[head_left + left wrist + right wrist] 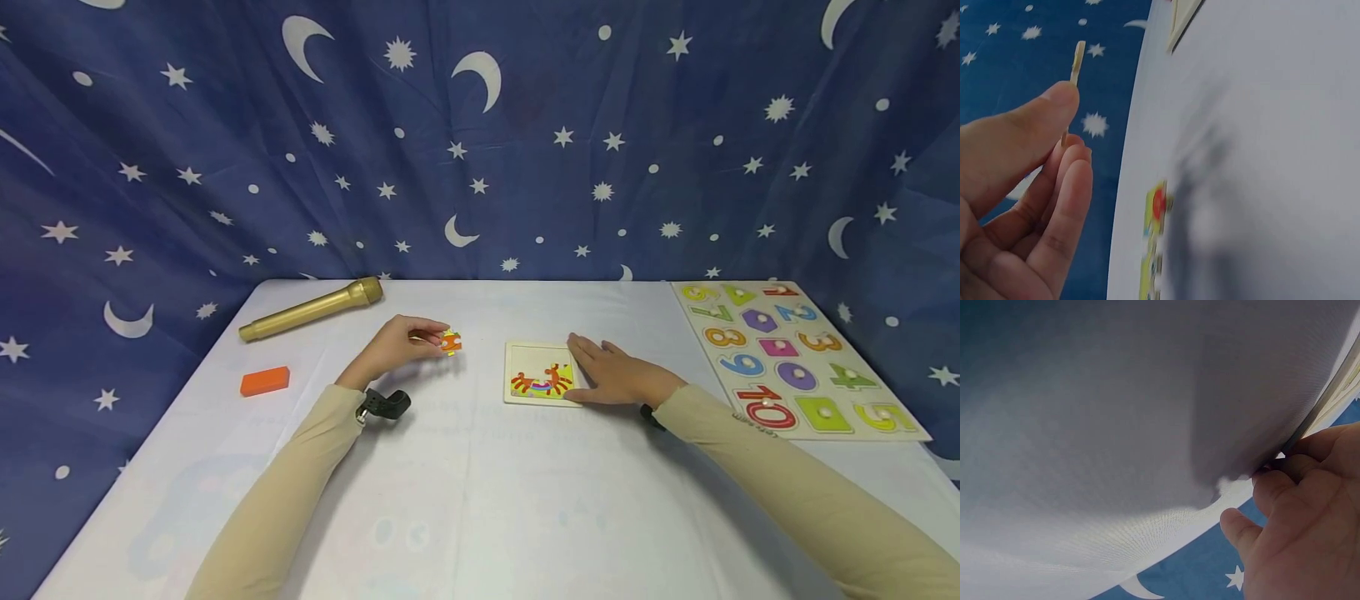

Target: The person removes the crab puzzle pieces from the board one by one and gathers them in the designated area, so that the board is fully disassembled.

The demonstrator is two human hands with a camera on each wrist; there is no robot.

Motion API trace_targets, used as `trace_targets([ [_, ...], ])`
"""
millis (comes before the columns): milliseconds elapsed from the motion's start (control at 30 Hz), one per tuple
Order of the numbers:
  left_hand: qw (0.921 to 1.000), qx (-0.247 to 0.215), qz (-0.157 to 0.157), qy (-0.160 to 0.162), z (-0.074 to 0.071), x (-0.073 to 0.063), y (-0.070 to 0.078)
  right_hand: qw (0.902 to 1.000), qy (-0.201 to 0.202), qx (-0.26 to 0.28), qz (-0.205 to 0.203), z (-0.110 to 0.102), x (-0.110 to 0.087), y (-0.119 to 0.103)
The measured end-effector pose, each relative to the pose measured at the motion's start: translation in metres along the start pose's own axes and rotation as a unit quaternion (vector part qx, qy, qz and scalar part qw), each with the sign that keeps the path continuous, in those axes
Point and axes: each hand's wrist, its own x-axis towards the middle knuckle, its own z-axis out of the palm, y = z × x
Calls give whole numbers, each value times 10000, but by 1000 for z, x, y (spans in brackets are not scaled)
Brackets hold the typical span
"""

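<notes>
My left hand [401,343] is raised over the table left of centre. Thumb and fingers pinch a small jigsaw piece [452,342], orange and yellow on its face; the left wrist view shows its thin pale edge [1077,62]. To the right lies a square wooden puzzle tray [507,375], its lower part filled with pieces [543,383] showing a reddish-brown animal, its upper part bare. My right hand [618,375] rests at the tray's right side, fingers extended by the upper corner, thumb by the lower one. The right wrist view shows the fingertips [1266,481] right at the tray's edge.
Loose yellow-green puzzle pieces [1155,209] lie on the table in the left wrist view. A gold microphone [311,310] and an orange block [265,382] are at the left. A number puzzle board [720,367] lies at the right. Behind hangs a blue star-patterned cloth [525,108].
</notes>
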Motion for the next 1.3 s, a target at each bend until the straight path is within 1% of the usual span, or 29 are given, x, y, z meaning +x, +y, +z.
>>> trace_targets([
  [67, 9999, 113, -38, 36, -10, -6, -4, 10000, -4, 6, 2, -1, 0, 0],
  [233, 9988, 322, -351, 85, -30, -19, -15, 10000, -35, 9, 22, -3, 0, -2],
  [300, 9984, 347, -440, 66, -36, -22, -20, 10000, -49, 10, 22, -4, -1, -3],
  [433, 9980, 451, -431, -27, -41, -26, -31, 10000, -31, -11, -23, -7, -2, -4],
  [567, 9959, 825, -366, -94, -42, -28, -38, 10000, -4, -19, -75, -7, -2, -4],
  [633, 9944, 1022, -241, -135, -41, -28, -40, 10000, -21, -7, -61, -7, -2, -4],
  [800, 9927, 1188, 28, -205, -38, -27, -43, 10000, -47, -3, 3, -5, -1, -3],
  [933, 9921, 1232, 9, -230, -36, -25, -44, 10000, -49, 28, 13, -5, 0, -2],
  [1067, 9924, 1203, -130, -237, -35, -24, -44, 10000, -60, 46, 11, -5, 0, -1],
  [1200, 9927, 1171, -237, -181, -35, -23, -44, 10000, -76, 28, 31, -4, 0, -1],
  [1300, 9909, 1317, -249, -105, -35, -23, -44, 10000, -66, 21, 49, -3, 1, -1],
])
